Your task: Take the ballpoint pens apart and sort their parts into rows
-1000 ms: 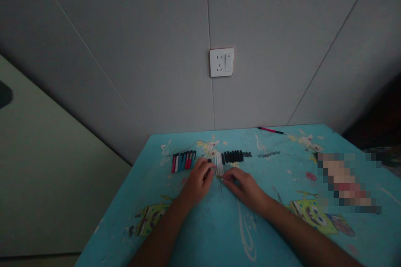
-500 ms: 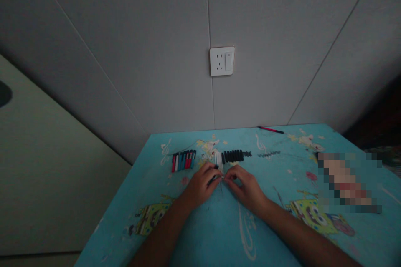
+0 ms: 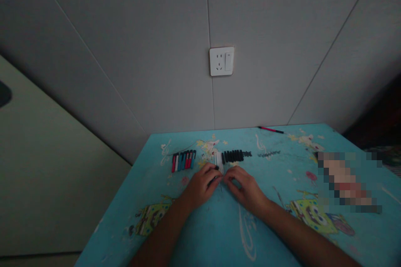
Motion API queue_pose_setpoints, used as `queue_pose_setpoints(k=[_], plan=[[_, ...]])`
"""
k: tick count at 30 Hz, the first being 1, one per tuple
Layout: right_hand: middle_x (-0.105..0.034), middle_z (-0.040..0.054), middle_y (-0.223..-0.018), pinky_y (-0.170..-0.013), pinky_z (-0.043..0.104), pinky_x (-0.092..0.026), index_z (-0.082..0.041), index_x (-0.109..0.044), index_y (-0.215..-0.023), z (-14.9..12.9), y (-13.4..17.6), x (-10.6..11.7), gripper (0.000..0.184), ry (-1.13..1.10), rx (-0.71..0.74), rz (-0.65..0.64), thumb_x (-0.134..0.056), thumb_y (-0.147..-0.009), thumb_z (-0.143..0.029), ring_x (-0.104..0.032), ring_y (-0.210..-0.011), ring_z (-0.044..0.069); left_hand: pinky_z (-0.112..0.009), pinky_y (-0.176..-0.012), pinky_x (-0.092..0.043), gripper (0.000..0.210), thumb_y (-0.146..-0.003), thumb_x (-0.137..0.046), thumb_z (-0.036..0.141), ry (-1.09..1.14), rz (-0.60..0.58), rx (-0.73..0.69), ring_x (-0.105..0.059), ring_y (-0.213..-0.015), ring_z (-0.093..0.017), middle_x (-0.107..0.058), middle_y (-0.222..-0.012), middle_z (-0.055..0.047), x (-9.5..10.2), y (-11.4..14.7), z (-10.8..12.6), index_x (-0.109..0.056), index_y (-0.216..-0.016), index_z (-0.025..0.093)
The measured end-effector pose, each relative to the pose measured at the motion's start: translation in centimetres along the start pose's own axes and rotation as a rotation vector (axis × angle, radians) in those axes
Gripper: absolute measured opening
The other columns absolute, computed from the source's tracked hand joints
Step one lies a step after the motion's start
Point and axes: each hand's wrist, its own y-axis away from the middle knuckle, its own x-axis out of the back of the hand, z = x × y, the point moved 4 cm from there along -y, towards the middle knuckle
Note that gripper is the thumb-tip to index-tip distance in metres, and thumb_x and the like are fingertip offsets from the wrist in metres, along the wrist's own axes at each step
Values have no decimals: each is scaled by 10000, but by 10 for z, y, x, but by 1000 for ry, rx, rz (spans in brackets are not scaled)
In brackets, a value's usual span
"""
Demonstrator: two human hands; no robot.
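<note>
Over the middle of the table, my left hand (image 3: 202, 184) is closed around a dark, thin pen part (image 3: 212, 181), mostly covered by the fingers. My right hand (image 3: 247, 184) is pinched, its fingertips almost touching those of the left. Whatever sits between the right fingertips is too small to make out. Just beyond the hands lie thin whitish pen refills (image 3: 218, 157). To their right is a row of short black tubes (image 3: 232, 156), with small dark pieces (image 3: 247, 154) beside it. Several red, white and teal pen barrels (image 3: 184, 161) lie in a row on the left.
The table (image 3: 206, 238) has a blue cartoon-print cover and stands against a grey wall. A red and black pen (image 3: 271, 129) lies near its back edge. More small dark pieces (image 3: 268, 154) are scattered right of the tubes. A blurred-out patch (image 3: 347, 183) covers something at the right.
Both hands stay nearly in place. My right fingertips have shifted slightly, and the small light bit seen between the two hands before is now hardly visible.
</note>
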Motion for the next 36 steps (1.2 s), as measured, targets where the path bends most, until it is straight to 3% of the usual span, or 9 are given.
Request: queue_pose_setpoints(k=[8, 36], plan=[[-625, 60, -932, -819, 341, -477, -219, -640, -1037, 4, -1, 2, 135, 48, -81, -21, -542, -961, -270, -584, -882, 195, -313, -876, -476, 140, -973, -492, 228, -21, 17, -7, -565, -970, -177, -545, -1027, -68, 1, 0, 0, -615, -1035, 210], [-662, 50, -889, -794, 323, -490, -227, -687, -1003, 7, 1, -1, 171, 73, -74, -38, -532, -974, -291, -616, -852, 187, -306, -892, -482, 139, -963, -531, 256, -96, -19, -31, -574, -993, -172, -547, -1060, -65, -1, 3, -5, -613, -1066, 215]])
